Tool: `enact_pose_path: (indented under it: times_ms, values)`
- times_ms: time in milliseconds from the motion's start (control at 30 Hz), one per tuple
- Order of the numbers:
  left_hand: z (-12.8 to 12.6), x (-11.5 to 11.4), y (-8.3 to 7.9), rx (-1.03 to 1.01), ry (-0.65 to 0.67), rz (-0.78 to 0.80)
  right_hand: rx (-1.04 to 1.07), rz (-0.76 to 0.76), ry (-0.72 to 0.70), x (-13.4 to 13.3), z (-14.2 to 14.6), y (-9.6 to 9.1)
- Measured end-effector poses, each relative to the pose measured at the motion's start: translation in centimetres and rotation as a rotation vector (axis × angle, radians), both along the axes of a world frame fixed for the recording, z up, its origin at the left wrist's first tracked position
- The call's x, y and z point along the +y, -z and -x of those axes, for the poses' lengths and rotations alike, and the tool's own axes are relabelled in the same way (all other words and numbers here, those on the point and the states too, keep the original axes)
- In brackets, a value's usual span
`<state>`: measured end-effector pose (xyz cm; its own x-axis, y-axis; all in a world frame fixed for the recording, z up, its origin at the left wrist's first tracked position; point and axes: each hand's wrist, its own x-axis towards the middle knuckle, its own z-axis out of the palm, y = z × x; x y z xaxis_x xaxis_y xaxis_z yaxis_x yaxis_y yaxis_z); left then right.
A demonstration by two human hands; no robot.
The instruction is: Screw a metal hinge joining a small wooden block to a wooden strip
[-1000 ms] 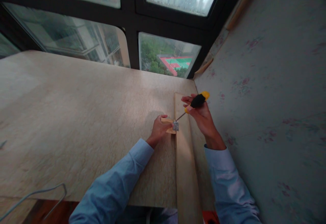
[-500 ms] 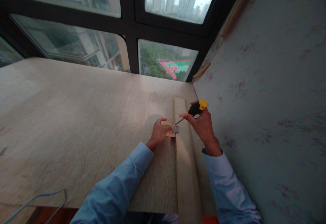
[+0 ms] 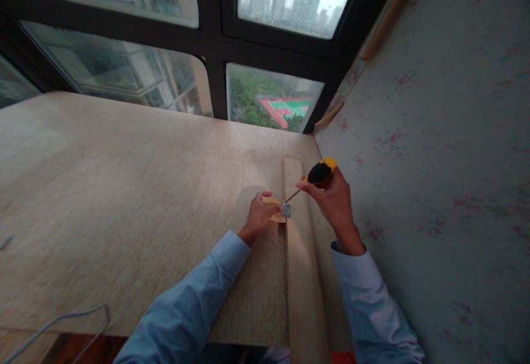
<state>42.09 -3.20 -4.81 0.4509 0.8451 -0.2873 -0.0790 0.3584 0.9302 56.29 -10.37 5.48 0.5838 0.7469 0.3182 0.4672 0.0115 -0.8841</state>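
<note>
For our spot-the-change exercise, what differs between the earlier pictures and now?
The right hand, spread in the earliest picture, has curled around the screwdriver it holds. The left hand still holds the small wooden piece at the hinge; the long board stays put.

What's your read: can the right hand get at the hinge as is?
Likely yes: the right hand holds a screwdriver angled down toward the hinge, with nothing visible between. The left hand, gripping a small wood block, sits at the hinge's left side, leaving its right side free.

Floral wallpaper flanks a dark window frame.
</note>
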Motion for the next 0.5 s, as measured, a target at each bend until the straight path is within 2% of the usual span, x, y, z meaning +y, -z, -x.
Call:
enact_pose_path:
  times_ms: [67, 100, 167, 333, 433, 500]
  values:
    - [0.02, -0.03, 0.05, 0.001, 0.002, 0.001, -0.114, -0.001, 0.139, 0.22, 0.12, 0.30]
    - [0.02, -0.02, 0.10, -0.001, 0.003, 0.001, -0.134, -0.002, 0.151, 0.27, 0.17, 0.44]
    - [0.02, 0.01, 0.22, -0.009, 0.004, -0.004, -0.082, -0.016, 0.068, 0.27, 0.19, 0.62]
    - [-0.03, 0.11, 0.39, 0.002, -0.004, -0.017, 0.231, -0.065, -0.302, -0.30, -0.13, 0.30]
    - [-0.03, 0.11, 0.23, 0.016, -0.006, -0.018, 0.297, -0.049, -0.378, -0.50, -0.40, -0.10]
    - [-0.02, 0.10, 0.11, 0.011, -0.002, -0.014, 0.285, -0.030, -0.346, -0.41, -0.49, -0.21]
